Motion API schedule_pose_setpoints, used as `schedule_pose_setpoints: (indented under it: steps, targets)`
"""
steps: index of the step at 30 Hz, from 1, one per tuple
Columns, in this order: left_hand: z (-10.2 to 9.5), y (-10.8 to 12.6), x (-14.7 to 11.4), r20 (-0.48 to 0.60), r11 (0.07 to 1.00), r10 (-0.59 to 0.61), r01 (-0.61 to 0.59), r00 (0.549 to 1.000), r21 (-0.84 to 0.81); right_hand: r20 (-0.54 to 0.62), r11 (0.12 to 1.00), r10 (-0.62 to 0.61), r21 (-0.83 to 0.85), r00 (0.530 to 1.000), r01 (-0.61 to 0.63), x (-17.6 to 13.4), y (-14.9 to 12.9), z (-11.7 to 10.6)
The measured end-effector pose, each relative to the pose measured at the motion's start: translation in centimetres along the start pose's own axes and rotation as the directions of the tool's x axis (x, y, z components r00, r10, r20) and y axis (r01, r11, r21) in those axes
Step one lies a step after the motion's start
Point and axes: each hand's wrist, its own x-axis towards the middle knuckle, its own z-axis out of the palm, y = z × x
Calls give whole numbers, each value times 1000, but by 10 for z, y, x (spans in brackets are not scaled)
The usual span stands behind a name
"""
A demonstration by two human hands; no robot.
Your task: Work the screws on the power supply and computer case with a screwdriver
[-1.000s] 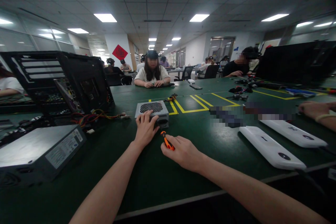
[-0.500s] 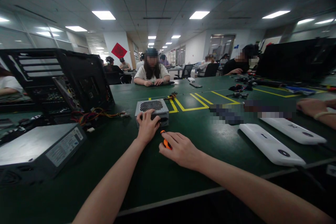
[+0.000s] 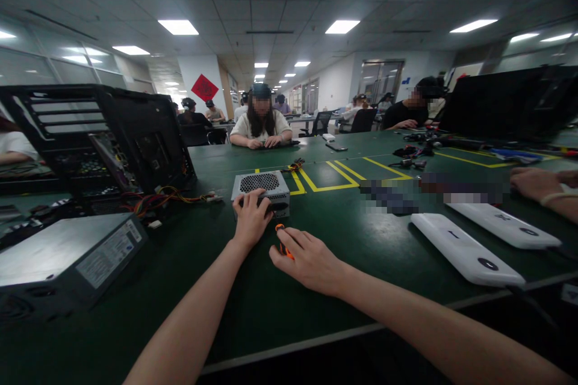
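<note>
I saw the left hand splayed on the metal box, right hand gripping an orange tool; box looked whole, what was left unclear.

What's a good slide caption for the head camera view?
Left hand on a perforated metal box, right hand gripping an orange-and-black tool, over a green tabletop.

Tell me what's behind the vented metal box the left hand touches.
Behind the metal box, a wire bundle and yellow lines show on the green table, then a seated person. Whatever lies close behind the box is hidden.
</note>
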Motion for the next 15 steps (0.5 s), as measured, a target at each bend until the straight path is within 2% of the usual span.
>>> schedule_pose_setpoints:
  steps: [7,15]
  targets:
    - [-5,-3,-1,27,999,28,-27,999,-24,23,999,48,-18,999,-48,-3,3,0]
    - [-4,0,-2,34,1000,18,-19,999,12,4,998,-43,37,999,43,-2,1,-1]
